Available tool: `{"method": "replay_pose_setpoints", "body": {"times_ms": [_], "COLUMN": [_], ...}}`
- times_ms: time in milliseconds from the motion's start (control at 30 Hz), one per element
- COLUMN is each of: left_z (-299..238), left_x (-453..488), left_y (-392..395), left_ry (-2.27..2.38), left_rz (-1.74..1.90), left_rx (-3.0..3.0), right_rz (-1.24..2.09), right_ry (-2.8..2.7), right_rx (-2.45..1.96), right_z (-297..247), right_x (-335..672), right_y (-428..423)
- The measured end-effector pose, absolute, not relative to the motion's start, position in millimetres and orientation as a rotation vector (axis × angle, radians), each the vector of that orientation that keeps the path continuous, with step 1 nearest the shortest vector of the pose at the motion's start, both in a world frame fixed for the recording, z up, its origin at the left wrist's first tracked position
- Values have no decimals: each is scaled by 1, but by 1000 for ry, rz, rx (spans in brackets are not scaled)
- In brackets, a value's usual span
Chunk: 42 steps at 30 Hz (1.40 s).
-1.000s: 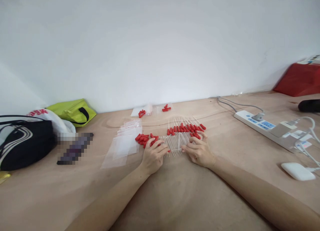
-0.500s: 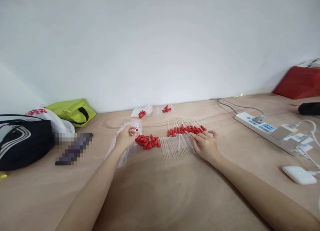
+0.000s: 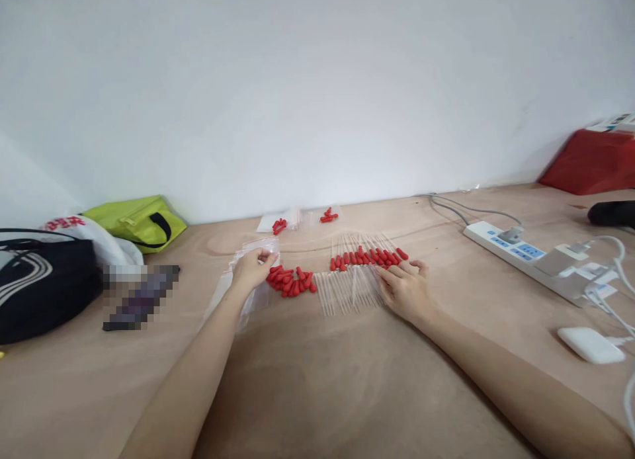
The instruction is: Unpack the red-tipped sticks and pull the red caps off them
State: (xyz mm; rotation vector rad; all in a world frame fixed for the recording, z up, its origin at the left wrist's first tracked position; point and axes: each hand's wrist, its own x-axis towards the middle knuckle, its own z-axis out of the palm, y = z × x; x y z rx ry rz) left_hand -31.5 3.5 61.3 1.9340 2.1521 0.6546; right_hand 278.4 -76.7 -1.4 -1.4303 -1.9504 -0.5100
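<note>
My left hand (image 3: 253, 268) is closed in a pinch over clear zip bags (image 3: 255, 299), just left of a heap of red rubber bulbs (image 3: 292, 284). Whatever its fingertips hold is hidden. Thin clear tubes (image 3: 342, 293) lie side by side in a row right of the heap. Behind them is a second row of thin tubes (image 3: 367, 239), with red bulbs (image 3: 362, 256) along its near ends. My right hand (image 3: 404, 287) rests at the right end of these rows, thumb and fingers pressed together. What lies between them cannot be made out.
Two small groups of red bulbs (image 3: 279, 226) lie on bags near the wall. To the left are a black bag (image 3: 49, 287), a green-yellow pouch (image 3: 141, 224) and a blurred dark object (image 3: 143, 297). A power strip (image 3: 520, 254) with cables and a white case (image 3: 590, 345) sit right.
A red piece showed at my left fingertips before and is now out of sight. The thin tube that stuck out from my right fingers no longer shows clearly. The view has shifted slightly.
</note>
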Motion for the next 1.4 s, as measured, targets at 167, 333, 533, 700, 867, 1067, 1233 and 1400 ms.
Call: {"method": "replay_pose_setpoints", "body": {"times_ms": [167, 333, 533, 700, 867, 1067, 1233, 1400], "left_z": [64, 46, 33, 29, 32, 33, 34, 43], "left_x": [20, 68, 87, 97, 101, 104, 111, 103], "left_y": [-31, -52, -54, -49, -28, -16, -14, -16], "left_ry": [1852, 1461, 1353, 1438, 1775, 1920, 1968, 2039], "left_rz": [729, 658, 655, 682, 623, 538, 548, 652], "left_rx": [2470, 2645, 2660, 2626, 2540, 2543, 2531, 2374], "right_rz": [-493, -484, -449, -444, -435, -446, -450, -416], "right_ry": [-2000, -2058, -2098, -2011, -1930, -1925, -1921, -1916], "right_rx": [-1442, -1438, -1425, -1432, -1463, -1454, -1449, -1462], "right_z": [-1, 1, 3, 1, -1, -2, -2, 0], "right_x": [276, 274, 273, 277, 280, 280, 279, 278], "right_y": [-79, -82, -83, -79, -76, -74, -74, -75]}}
